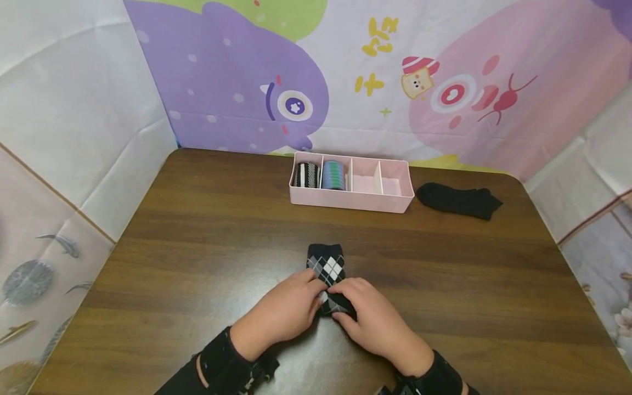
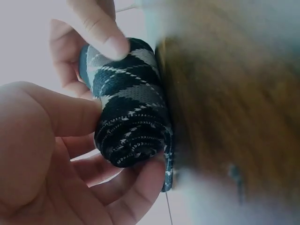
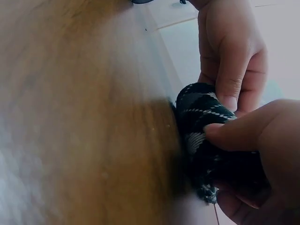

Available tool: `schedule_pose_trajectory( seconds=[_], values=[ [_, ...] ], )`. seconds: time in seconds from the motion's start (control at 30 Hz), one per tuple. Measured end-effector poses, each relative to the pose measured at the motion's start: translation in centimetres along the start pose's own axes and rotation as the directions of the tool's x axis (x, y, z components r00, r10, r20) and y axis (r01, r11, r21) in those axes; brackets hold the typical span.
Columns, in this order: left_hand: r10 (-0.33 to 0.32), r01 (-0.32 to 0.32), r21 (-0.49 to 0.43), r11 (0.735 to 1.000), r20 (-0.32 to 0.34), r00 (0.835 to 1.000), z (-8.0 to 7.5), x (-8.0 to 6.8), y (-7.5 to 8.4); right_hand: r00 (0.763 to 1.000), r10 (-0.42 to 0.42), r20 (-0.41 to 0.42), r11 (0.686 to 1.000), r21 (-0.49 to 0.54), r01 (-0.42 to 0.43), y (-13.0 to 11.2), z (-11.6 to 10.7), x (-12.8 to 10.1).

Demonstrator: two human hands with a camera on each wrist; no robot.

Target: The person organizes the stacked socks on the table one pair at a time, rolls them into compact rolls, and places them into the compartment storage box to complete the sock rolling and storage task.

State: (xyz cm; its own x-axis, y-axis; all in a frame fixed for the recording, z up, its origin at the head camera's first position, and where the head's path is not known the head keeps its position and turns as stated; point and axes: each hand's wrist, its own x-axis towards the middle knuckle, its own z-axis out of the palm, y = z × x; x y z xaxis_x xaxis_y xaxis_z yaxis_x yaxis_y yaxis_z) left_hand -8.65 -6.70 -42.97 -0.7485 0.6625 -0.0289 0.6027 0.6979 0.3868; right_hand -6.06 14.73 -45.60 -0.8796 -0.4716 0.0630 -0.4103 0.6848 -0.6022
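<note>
A black, grey and white argyle sock (image 1: pixel 328 266) lies on the brown table (image 1: pixel 197 247), its near end rolled into a tight coil (image 2: pixel 133 136). My left hand (image 1: pixel 288 310) grips the roll from the left, thumb and fingers curled round it. My right hand (image 1: pixel 367 315) grips the same roll (image 3: pixel 206 126) from the right, thumb pressed on top. The far, flat part of the sock points away from me toward the pink box.
A pink divided organizer box (image 1: pixel 395 200) stands at the back centre, holding a black-and-white striped roll (image 1: pixel 307 174) and a blue-green striped roll (image 1: pixel 334 175) in its left compartments. A black sock (image 1: pixel 459 200) lies flat to the box's right. Patterned cloth walls surround the table.
</note>
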Motion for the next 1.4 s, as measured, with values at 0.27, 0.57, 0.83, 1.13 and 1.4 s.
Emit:
schedule_pose_trajectory(
  seconds=[0.27, 0.57, 0.83, 1.13, 1.4],
  values=[
    [-0.018, 0.018, 0.004, 1.0, -0.034, 0.999, 0.12, -0.36, 0.02, 0.998, 0.065, 0.015, 0.983, 0.17, -0.067, 0.22, 0.04, 0.06],
    [-0.061, 0.061, 0.058, 0.996, 0.003, 0.998, -0.21, -0.21, 0.13, 0.989, 0.068, -0.128, 0.985, 0.164, -0.046, -0.01, 0.26, 0.11],
    [-0.085, 0.086, 0.033, 0.996, -0.014, 0.996, -0.01, -0.22, 0.29, 0.989, 0.007, -0.147, 1.0, -0.013, -0.009, -0.27, 0.08, 0.09],
    [-0.099, 0.099, -0.005, 0.995, -0.009, 0.995, 0.0, -0.1, 0.55, 0.992, 0.097, -0.076, 0.993, 0.071, -0.092, -0.11, 0.08, 0.02],
    [-0.139, 0.137, -0.053, 0.989, -0.025, 0.99, -0.24, -0.29, 0.44, 0.979, 0.202, -0.026, 0.969, 0.153, -0.196, -0.05, 0.26, 0.44]
  ],
)
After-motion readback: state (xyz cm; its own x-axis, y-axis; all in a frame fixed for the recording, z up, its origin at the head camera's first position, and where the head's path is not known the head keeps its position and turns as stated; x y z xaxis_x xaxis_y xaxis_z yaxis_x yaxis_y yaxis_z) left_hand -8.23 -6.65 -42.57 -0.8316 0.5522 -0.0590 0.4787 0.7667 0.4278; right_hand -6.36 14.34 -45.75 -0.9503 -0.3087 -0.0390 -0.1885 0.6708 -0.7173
